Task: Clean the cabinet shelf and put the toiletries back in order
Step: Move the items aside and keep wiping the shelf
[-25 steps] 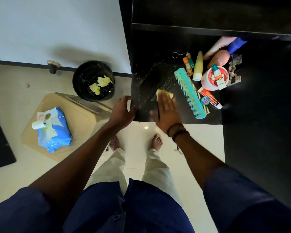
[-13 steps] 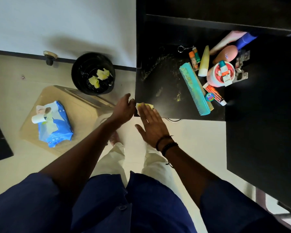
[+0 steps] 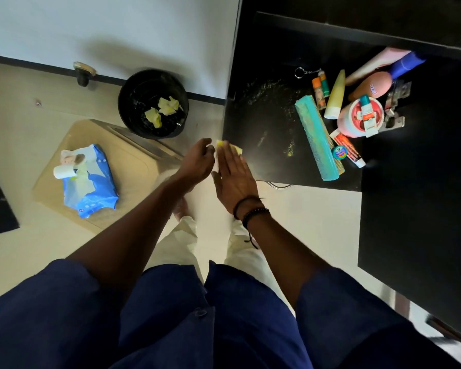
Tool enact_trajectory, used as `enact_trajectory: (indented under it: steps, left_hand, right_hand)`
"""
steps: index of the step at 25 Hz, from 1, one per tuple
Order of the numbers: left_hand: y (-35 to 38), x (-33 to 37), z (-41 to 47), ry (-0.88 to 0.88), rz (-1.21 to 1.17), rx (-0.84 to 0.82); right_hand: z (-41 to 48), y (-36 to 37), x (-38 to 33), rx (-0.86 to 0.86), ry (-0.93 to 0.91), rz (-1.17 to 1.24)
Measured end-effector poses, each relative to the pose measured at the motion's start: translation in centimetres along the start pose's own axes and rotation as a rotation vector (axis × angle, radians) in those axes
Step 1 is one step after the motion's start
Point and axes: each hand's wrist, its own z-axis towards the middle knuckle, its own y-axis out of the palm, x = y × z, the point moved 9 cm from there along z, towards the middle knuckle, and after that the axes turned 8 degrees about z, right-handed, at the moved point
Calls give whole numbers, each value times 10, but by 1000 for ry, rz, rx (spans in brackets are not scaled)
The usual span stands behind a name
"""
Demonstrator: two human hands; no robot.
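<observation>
Glossy black shelf (image 3: 264, 155), plastic comb (image 3: 317, 137), metal keyring (image 3: 300, 72).

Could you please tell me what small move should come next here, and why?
Probably slide the yellow wipe off the shelf edge into the left hand: the right hand presses it flat at the front-left corner, and the left hand sits curled right beside it.

You are looking through a wide-angle lens that is bending the base of the wall (image 3: 104, 30) and the shelf (image 3: 264, 161) edges. The bin (image 3: 133, 83) is throwing a soft shadow up and left onto the wall. The black shelf is swallowing detail while its dust streaks are catching light. The pale floor (image 3: 317, 222) is glaring, and the lower right corner is smearing
</observation>
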Motion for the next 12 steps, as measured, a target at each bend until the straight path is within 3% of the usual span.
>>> enact_trajectory:
  steps: [4, 7, 12]
  left_hand:
    - [11, 12, -1, 72, 52, 6]
    - [17, 17, 0, 101, 103, 30]
    - [19, 8, -2, 108, 126, 35]
  right_hand:
    - [-52, -11, 75, 77, 200, -27]
    - [-36, -46, 125, 150, 380, -36]
    - [39, -42, 63, 124, 295, 17]
